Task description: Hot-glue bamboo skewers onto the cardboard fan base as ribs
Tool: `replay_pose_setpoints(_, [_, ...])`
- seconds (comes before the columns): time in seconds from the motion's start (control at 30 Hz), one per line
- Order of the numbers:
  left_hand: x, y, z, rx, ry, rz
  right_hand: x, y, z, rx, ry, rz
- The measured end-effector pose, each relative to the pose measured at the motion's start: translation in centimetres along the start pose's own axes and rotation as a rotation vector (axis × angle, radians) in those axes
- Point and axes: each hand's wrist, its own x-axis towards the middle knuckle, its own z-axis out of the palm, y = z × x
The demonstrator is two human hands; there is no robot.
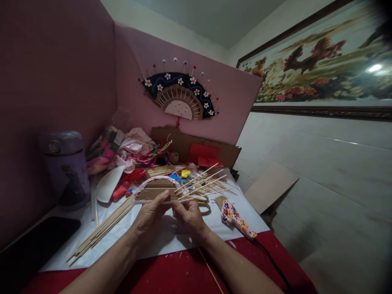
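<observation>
Between both hands, above the white sheet, is a half-round cardboard piece point(156, 194) with a pale fluffy rim along its curve. My left hand point(152, 212) grips its lower edge, thumb on top. My right hand point(190, 216) is closed at the right end of the same piece, where several thin wooden sticks point(202, 183) fan out to the upper right. Fingers beneath the cardboard are hidden. A bundle of longer sticks point(102, 228) lies to the left of my left hand. Gold-handled scissors point(206, 209) rest just behind my right hand.
A flowered glue gun point(235, 218) with a black cord lies at the right. On the left stand a purple bottle point(65, 171) and a dark phone point(45, 241). Craft materials and red paper point(204, 154) are piled at the back, below a decorated fan point(180, 96).
</observation>
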Motion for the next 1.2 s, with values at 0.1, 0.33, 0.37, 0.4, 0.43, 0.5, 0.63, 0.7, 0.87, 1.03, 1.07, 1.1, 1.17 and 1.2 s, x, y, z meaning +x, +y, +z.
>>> replay_pose_setpoints(0.1, [0.1,0.1,-0.1,0.053,0.012,0.02,-0.1,0.0,-0.1,-0.022,-0.02,-0.018])
replay_pose_setpoints(0.33, [0.7,0.6,-0.5,-0.015,0.02,0.062,0.0,0.2,0.0,0.005,-0.002,-0.045])
replay_pose_setpoints(0.37, [0.9,0.8,-0.6,-0.033,0.023,0.078,0.1,0.4,0.0,0.024,0.028,-0.047])
replay_pose_setpoints(0.4, [1.1,1.1,-0.7,-0.048,0.025,0.089,0.3,0.6,-0.1,0.038,0.067,-0.051])
replay_pose_setpoints(0.43, [1.2,1.4,-0.8,-0.062,0.032,0.097,0.5,0.7,-0.2,0.046,0.115,-0.059])
replay_pose_setpoints(0.5, [1.6,1.9,-1.0,-0.087,0.056,0.115,0.9,0.9,-0.8,0.055,0.234,-0.079])
replay_pose_setpoints(0.63, [1.9,2.5,-1.1,-0.111,0.107,0.115,1.9,0.4,-2.6,0.083,0.459,-0.102])
replay_pose_setpoints(0.7, [1.9,2.7,-1.1,-0.115,0.124,0.108,2.2,0.1,-3.7,0.088,0.54,-0.11])
replay_pose_setpoints(0.87, [1.9,2.8,-1.2,-0.104,0.097,0.15,2.7,-0.3,-5.3,-0.056,0.6,-0.113])
replay_pose_setpoints(1.03, [2.1,3.1,-1.2,-0.132,0.132,0.118,2.4,-2.5,-7.4,-0.226,0.578,-0.074])
replay_pose_setpoints(1.07, [2.2,3.2,-1.2,-0.132,0.133,0.119,2.1,-3.3,-8.1,-0.255,0.577,-0.063])
replay_pose_setpoints(1.1, [2.2,3.2,-1.2,-0.131,0.13,0.126,1.8,-4.1,-8.9,-0.288,0.578,-0.053])
replay_pose_setpoints(1.17, [2.1,3.2,-1.2,-0.126,0.122,0.137,0.7,-5.7,-10.8,-0.368,0.565,-0.022])
replay_pose_setpoints(1.2, [2.1,3.3,-1.1,-0.115,0.118,0.133,0.1,-6.3,-11.7,-0.417,0.556,-0.004])
